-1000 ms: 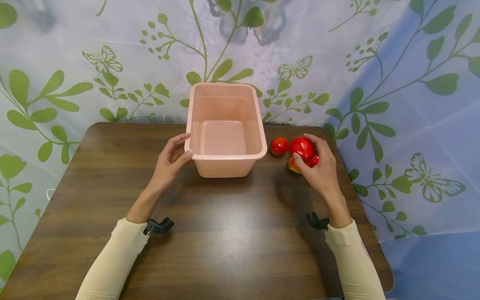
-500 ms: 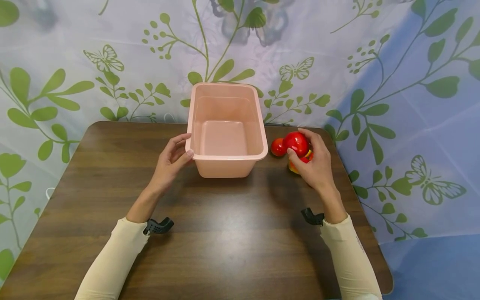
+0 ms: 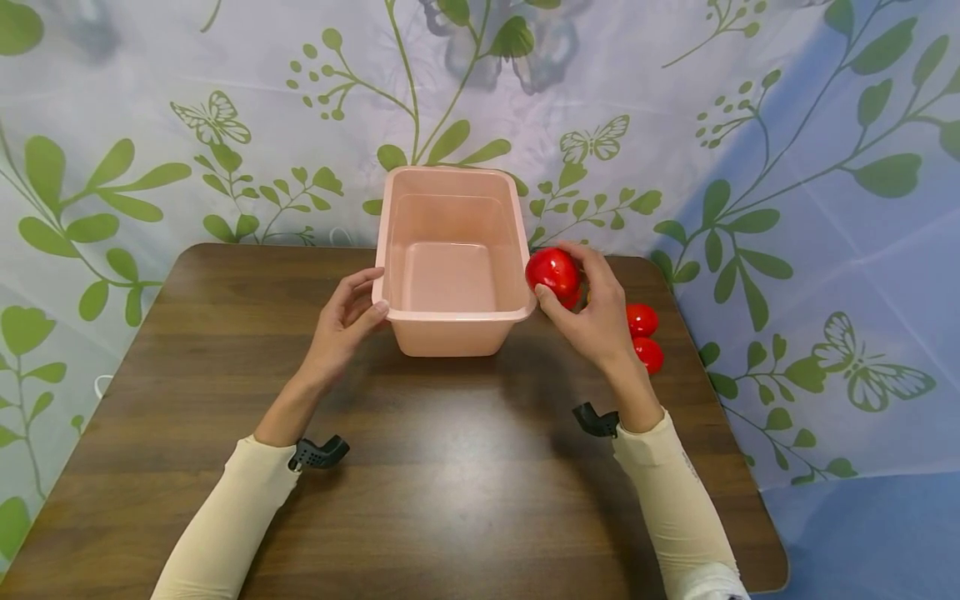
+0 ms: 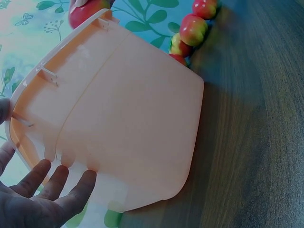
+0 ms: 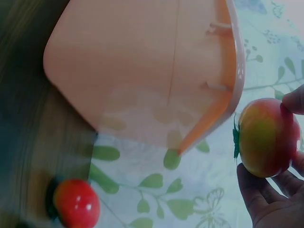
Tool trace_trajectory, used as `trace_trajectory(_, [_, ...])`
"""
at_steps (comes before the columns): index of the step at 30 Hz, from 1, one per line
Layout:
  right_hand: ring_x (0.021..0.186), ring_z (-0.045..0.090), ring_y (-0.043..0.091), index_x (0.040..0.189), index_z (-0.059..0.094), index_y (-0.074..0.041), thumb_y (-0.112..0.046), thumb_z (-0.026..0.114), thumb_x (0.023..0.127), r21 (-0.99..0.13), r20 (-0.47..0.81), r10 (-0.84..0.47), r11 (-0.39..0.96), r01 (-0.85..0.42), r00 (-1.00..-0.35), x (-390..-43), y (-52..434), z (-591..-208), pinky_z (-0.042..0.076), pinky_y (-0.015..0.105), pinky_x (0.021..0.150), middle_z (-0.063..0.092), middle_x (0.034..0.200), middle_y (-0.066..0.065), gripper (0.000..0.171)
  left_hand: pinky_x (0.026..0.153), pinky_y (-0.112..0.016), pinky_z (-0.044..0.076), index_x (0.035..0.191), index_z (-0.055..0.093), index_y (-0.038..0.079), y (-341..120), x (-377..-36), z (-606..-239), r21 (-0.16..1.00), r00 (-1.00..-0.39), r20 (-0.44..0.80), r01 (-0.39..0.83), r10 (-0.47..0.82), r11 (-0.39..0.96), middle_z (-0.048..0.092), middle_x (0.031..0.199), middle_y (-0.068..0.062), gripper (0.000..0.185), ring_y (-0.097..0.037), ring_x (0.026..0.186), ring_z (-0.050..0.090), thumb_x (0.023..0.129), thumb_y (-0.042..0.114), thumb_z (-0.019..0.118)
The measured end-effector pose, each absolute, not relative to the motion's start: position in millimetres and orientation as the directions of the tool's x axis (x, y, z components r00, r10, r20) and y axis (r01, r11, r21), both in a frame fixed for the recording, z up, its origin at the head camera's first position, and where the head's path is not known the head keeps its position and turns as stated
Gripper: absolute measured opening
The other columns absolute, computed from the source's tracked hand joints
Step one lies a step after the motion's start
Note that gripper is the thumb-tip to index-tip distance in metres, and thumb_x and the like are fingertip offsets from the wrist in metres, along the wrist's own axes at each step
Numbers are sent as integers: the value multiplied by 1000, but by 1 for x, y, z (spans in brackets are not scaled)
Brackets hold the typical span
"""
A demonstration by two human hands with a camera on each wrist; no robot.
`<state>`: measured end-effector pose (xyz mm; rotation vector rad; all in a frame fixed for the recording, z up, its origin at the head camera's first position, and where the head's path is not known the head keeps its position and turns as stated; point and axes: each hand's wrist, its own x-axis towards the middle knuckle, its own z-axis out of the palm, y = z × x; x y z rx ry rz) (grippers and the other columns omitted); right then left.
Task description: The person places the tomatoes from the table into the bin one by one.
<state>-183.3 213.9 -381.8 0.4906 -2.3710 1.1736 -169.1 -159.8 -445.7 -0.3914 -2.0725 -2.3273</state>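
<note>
1. We see our right hand [image 3: 596, 321] holding a glossy round red tomato [image 3: 552, 270] in the air, just beside the right rim of the empty pale pink rectangular plastic tub [image 3: 453, 312].
2. Its fingers [image 3: 592, 258] curl round the tomato from the far side while the thumb pinches it from the near side; the right wrist view shows the same tomato [image 5: 264, 137] with a yellowish blush and a green stem end.
3. Our left hand [image 3: 341, 325] rests against the tub's left near corner, fingers [image 4: 57, 183] straight and slightly spread on the wall, thumb at the rim.
4. The tub stands upright on the dark brown wood-grain surface [image 3: 442, 467], toward its far edge.
5. Two more small red tomatoes [image 3: 645, 337] lie on the surface to the right of our right hand, near the right edge, close together.
6. A leaf-and-butterfly printed curtain [image 3: 225, 125] hangs behind the surface.
</note>
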Motion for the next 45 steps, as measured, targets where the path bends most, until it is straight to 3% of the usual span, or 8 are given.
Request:
trace_trajectory(6, [129,61,19,147,56,-15,-28,84,88,-667,511,-155,550,-504,-845,-185,196,-382,63,55,102,62,148,3,67,99,-28,64,160,46,13,-160,-168,-445,978,-970,184,163,162,-131,53,153,-9,54,-12,128,66,109,7,62])
trace_trajectory(17, [127,62,20,149,57,-15,-29,83,92,-674,494,-225,511,-534,-840,-185,179,-389,65,53,99,61,147,2,64,101,-30,63,160,46,14,-160,-170,-448,977,-967,188,166,169,-136,56,150,-4,53,-13,130,65,109,8,61])
trace_trajectory(33, [121,63,21,150,57,-23,-32,84,91,-656,492,-250,523,-544,-834,-183,175,-391,65,49,88,62,147,4,65,99,-28,64,160,46,15,-160,-169,-448,975,-964,203,184,171,-123,54,153,-11,54,-13,129,66,109,8,61])
trace_trajectory(40, [123,69,37,150,59,-15,-26,83,93,-657,509,-243,510,-556,-825,-183,177,-392,62,53,102,61,149,7,63,102,-33,64,160,46,15,-160,-170,-448,975,-964,204,186,172,-119,55,152,-8,54,-13,128,66,109,8,61])
trace_trajectory(45, [120,70,36,150,59,-18,-25,83,94,-656,519,-232,509,-558,-822,-183,179,-393,62,54,102,62,147,7,61,102,-33,64,160,46,16,-160,-170,-449,976,-964,203,185,171,-113,54,154,-11,54,-12,130,65,109,10,62])
